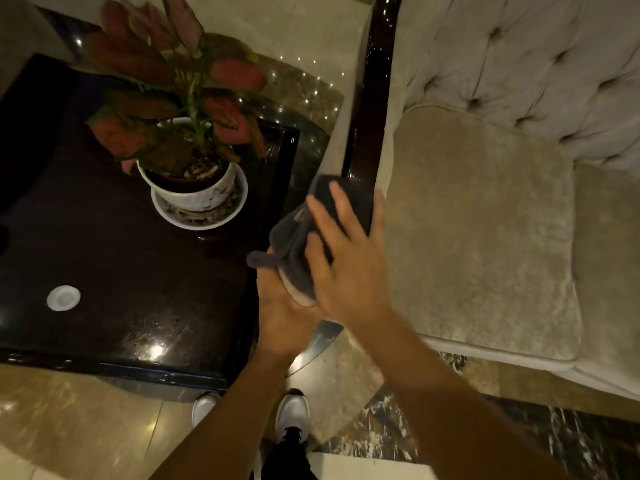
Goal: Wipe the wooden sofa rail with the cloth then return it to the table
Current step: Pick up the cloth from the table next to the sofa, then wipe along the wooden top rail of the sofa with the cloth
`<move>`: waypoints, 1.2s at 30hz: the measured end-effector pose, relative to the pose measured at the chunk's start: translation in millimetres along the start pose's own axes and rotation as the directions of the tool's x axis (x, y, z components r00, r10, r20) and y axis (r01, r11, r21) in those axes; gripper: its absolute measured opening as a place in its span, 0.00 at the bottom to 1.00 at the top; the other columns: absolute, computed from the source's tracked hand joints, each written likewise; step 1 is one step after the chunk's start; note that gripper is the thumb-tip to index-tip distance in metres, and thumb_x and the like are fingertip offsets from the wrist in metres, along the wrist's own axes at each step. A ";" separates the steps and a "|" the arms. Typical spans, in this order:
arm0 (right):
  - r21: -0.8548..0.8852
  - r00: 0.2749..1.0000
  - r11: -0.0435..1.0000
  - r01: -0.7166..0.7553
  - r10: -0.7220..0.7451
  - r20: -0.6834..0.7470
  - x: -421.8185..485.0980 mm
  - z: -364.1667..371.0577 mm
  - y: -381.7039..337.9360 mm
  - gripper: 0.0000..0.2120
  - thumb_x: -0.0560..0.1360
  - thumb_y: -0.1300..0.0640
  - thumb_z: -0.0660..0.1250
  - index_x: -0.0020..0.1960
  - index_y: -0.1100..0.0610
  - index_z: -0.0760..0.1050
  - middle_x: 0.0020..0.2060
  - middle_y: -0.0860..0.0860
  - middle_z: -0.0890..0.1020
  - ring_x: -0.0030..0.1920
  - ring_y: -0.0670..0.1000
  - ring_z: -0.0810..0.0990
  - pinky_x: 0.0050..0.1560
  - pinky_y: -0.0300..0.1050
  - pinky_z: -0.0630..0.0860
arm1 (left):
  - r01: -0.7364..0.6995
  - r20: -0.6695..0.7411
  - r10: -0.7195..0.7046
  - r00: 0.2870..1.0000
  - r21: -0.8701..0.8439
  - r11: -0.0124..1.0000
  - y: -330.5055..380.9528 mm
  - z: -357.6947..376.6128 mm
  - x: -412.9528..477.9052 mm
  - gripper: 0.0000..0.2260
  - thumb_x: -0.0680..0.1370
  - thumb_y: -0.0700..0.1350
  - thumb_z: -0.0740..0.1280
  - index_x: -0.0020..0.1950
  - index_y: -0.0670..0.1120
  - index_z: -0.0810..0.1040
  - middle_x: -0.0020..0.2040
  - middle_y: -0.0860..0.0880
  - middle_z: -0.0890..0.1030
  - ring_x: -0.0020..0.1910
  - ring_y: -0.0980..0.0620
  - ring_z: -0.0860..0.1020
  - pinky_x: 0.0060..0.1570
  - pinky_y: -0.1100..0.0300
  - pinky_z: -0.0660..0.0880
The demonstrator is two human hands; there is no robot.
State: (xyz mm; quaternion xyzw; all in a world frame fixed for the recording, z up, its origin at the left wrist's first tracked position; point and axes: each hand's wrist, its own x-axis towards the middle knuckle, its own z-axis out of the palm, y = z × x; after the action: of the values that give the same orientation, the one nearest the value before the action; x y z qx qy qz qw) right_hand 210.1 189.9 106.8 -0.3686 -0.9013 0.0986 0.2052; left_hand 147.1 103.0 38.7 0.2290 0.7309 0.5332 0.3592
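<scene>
- The cloth is in my two hands, bunched between them, just off the near end of the rail and beside the right edge of the surface.
- My left hand cups the cloth from below, palm up, its grip curled loosely round the lower folds.
- My right hand lies on top, fingers spread and pressing the cloth flat; its far edge reaches the rail's near end, though I cannot tell if it touches the wood.
- I judge I am folding or gathering the cloth. Whether the rail is wiped I cannot tell: it shines dark and glossy along its length, which proves nothing.
- The return to the surface is not done, since the cloth is in my hands.
- On the surface stands a plant in a white pot on a saucer, near the far right corner; a small white disc lies near left.
- The plant's leaves overhang toward the rail, so I would lay the cloth on the bare near part.
- The sofa's cushion lies right of the rail.
</scene>
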 end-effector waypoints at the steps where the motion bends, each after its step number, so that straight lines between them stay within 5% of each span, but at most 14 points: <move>1: -0.049 0.999 0.998 0.044 -0.043 0.032 19.2 -1.0 9.3 0.21 0.83 0.53 0.54 0.71 0.61 0.72 0.74 0.58 0.70 0.78 0.55 0.60 0.74 0.72 0.51 | -0.030 0.029 0.031 0.999 -0.017 0.999 1.0 -1.9 0.6 0.46 0.58 0.48 0.84 0.70 0.58 0.63 0.69 0.54 0.72 0.68 0.54 0.71 0.64 0.49 0.74; 5: -0.078 0.997 0.995 0.070 -0.068 0.027 79.8 -1.9 48.0 0.21 0.81 0.57 0.58 0.73 0.60 0.69 0.78 0.62 0.60 0.79 0.62 0.55 0.75 0.71 0.46 | 0.016 0.096 -0.016 0.995 0.009 1.000 23.1 -11.0 4.1 0.51 0.51 0.55 0.84 0.68 0.68 0.62 0.67 0.64 0.70 0.66 0.63 0.71 0.61 0.54 0.77; 10: -0.122 0.998 0.990 0.065 -0.066 -0.009 88.5 1.6 53.1 0.22 0.78 0.53 0.59 0.71 0.53 0.73 0.79 0.57 0.59 0.78 0.71 0.47 0.75 0.72 0.44 | -0.218 0.190 0.156 0.969 0.370 0.903 72.2 -5.7 10.4 0.51 0.59 0.60 0.78 0.75 0.60 0.53 0.73 0.57 0.59 0.71 0.56 0.63 0.67 0.58 0.67; 12: -0.180 0.980 0.963 0.200 -0.193 0.055 93.7 -6.1 62.4 0.20 0.77 0.48 0.59 0.67 0.50 0.76 0.79 0.54 0.61 0.79 0.68 0.46 0.75 0.72 0.43 | -0.230 0.181 0.156 0.971 0.533 0.814 88.9 0.6 18.5 0.49 0.61 0.64 0.74 0.75 0.55 0.55 0.73 0.52 0.61 0.71 0.50 0.64 0.68 0.52 0.68; 17: -0.092 0.881 0.886 0.455 -0.433 0.190 131.8 -30.1 90.3 0.18 0.77 0.49 0.57 0.52 0.56 0.83 0.59 0.55 0.82 0.74 0.64 0.65 0.75 0.70 0.50 | -0.176 0.106 0.145 0.984 0.737 0.653 120.5 26.9 35.1 0.41 0.71 0.66 0.66 0.75 0.46 0.56 0.72 0.46 0.68 0.69 0.44 0.67 0.67 0.46 0.69; 21: -0.011 0.842 0.860 0.511 -0.498 0.207 161.5 -35.7 102.5 0.19 0.76 0.50 0.56 0.50 0.57 0.83 0.52 0.56 0.83 0.65 0.63 0.73 0.74 0.67 0.55 | -0.171 0.078 0.161 0.984 0.673 0.720 144.4 41.4 60.7 0.40 0.73 0.63 0.65 0.77 0.46 0.52 0.72 0.45 0.67 0.67 0.45 0.71 0.61 0.45 0.74; 32: 0.151 0.936 0.954 0.259 -0.286 0.206 307.8 -22.2 173.4 0.26 0.76 0.48 0.47 0.54 0.59 0.80 0.57 0.56 0.79 0.66 0.60 0.70 0.75 0.61 0.50 | -0.186 0.012 0.239 0.971 0.664 0.724 207.4 100.4 177.7 0.35 0.77 0.60 0.61 0.76 0.45 0.52 0.70 0.45 0.68 0.64 0.46 0.74 0.54 0.53 0.75; 36: 0.047 0.947 0.981 0.186 -0.192 0.256 363.5 -15.8 210.1 0.26 0.77 0.49 0.45 0.59 0.56 0.77 0.64 0.54 0.76 0.73 0.57 0.63 0.78 0.62 0.43 | -0.180 0.034 0.223 0.974 0.718 0.672 235.2 123.3 235.3 0.33 0.78 0.59 0.60 0.76 0.46 0.51 0.70 0.45 0.68 0.63 0.46 0.75 0.53 0.52 0.76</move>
State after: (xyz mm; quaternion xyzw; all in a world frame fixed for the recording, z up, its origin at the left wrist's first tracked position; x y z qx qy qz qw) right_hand 114.0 595.4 159.8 -0.2620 -0.9504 0.1357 0.0982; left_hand 80.7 424.5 173.3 0.4147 0.8606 0.2487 0.1598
